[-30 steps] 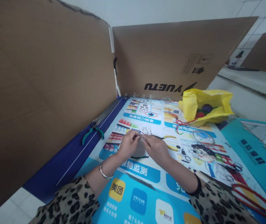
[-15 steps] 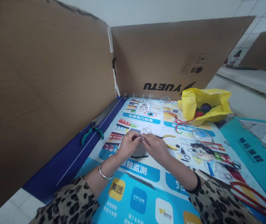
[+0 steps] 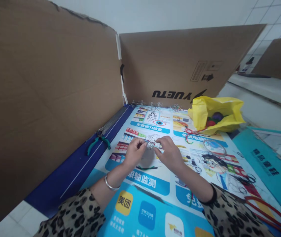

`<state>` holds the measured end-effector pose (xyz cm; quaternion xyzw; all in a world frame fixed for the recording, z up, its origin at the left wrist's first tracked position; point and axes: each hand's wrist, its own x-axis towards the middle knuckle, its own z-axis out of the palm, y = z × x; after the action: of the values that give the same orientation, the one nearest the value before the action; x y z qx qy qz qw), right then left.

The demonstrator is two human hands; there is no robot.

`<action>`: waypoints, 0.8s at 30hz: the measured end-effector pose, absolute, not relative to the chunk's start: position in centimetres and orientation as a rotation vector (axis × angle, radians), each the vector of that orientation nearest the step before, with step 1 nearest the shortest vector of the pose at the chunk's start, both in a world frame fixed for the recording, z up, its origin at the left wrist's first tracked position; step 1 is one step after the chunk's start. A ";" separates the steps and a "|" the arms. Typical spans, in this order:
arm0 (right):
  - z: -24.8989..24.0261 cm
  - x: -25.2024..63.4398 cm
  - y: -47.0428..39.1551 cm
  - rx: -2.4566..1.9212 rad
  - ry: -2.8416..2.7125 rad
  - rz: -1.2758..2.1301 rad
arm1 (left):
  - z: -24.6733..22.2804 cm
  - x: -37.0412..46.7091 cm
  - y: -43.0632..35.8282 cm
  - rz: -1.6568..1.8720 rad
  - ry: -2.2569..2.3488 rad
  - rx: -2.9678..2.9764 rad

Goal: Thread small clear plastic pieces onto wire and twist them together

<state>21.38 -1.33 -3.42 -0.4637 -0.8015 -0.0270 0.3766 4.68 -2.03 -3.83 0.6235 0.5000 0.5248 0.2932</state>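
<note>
A small tangle of thin silvery wire (image 3: 152,141) is held up between my hands over the printed mat. The thumb and fingers of my left hand (image 3: 136,152) pinch its left side. On the right side, my right hand (image 3: 170,154) has its thumb and forefinger at the wire's edge, a little apart, with some wire between them. Below the hands, a dark green wire piece (image 3: 146,168) lies on the mat. Yellow handles (image 3: 180,146) of a tool show partly behind my right hand.
Green-handled pliers (image 3: 98,143) lie left. A yellow bag (image 3: 216,115) with coloured balls stands back right, by red wire (image 3: 192,131). Scissors (image 3: 247,178) and a red coil (image 3: 268,212) are at right. Cardboard walls (image 3: 180,62) rise at the back and left.
My hands have moved apart, my right hand going right with its finger and thumb wider. The wire tangle now shows between them. The view has shifted slightly.
</note>
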 end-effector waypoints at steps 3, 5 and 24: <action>-3.8 21.4 -1.2 -1.289 -2.087 -0.139 | -4.0 4.7 -2.1 1.396 1.337 1.622; -3.8 21.4 -1.2 -1.285 -2.074 -0.158 | -4.1 4.8 -2.1 1.388 1.334 1.604; -4.2 21.4 -0.4 -1.282 -2.082 0.223 | -3.9 5.3 -2.5 1.362 1.135 1.475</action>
<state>21.38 -0.39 -4.20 -0.4918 -0.7985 0.0855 0.3366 5.27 -2.50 -3.87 0.5848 0.4497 0.5397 0.4056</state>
